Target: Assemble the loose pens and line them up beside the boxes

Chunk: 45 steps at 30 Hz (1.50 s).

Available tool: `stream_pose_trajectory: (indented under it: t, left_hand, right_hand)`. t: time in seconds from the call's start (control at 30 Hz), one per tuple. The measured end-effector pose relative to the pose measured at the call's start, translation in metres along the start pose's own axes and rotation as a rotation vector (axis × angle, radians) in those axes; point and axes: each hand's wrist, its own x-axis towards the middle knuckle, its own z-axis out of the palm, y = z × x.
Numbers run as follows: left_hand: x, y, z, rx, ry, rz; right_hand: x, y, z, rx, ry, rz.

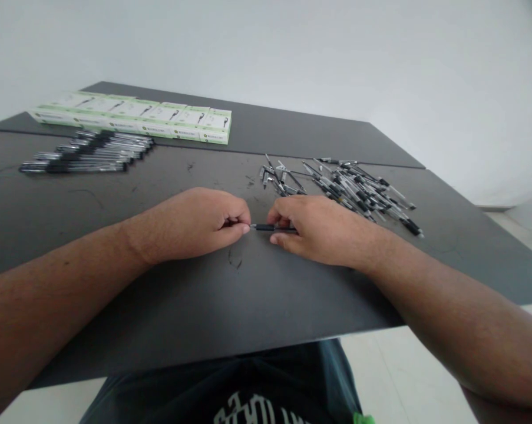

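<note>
1 pen (264, 227), dark-gripped, lies between 2 hands over the gray table (195, 312). the left hand (204, 224) pinches at the pen's tip; the right hand (330, 228) curls loosely around its barrel. beyond the pen: at right, a heap of pens and parts (358, 191); at left, aligned pens (89, 154) and, farther, green-and-white boxes (146, 122).

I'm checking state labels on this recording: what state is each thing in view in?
Held pen: crosswise between both hands, dark grip exposed
Left hand: fingers closed at the pen's tip end
Right hand: fingers around the barrel
Left-side pens: laid side by side
Right-side pens: loosely heaped
Boxes: lined up in a row, tops seemingly closed
Table: dark marks on its surface
</note>
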Motion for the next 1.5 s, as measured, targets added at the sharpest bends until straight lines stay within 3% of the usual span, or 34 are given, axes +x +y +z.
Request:
stream_pose_trajectory:
  t: [0.3,0.63,0.83,1.33,1.5]
  left_hand:
    - [0.0012,0.0018,-0.0012,0.010,-0.011,-0.050]
    - [0.0004,0.0004,0.0000,0.022,0.008,-0.049]
    - [0.0005,0.0015,-0.0009,0.008,0.000,-0.044]
    - [-0.0007,0.0011,-0.0006,0.001,0.011,-0.022]
    - [0.0004,0.0006,0.0004,-0.009,-0.009,-0.031]
  right_hand:
    - [0.0009,0.0018,-0.0014,-0.151,0.002,-0.006]
    - [-0.0003,0.0006,-0.0006,-0.099,0.049,0.017]
    - [0.0001,-0.0031,-0.0021,-0.167,-0.023,0.012]
    - [0.0011,-0.0051,-0.0042,-0.053,0.011,0.047]
    - [0.0019,-0.0051,-0.0036,-0.137,-0.053,0.031]
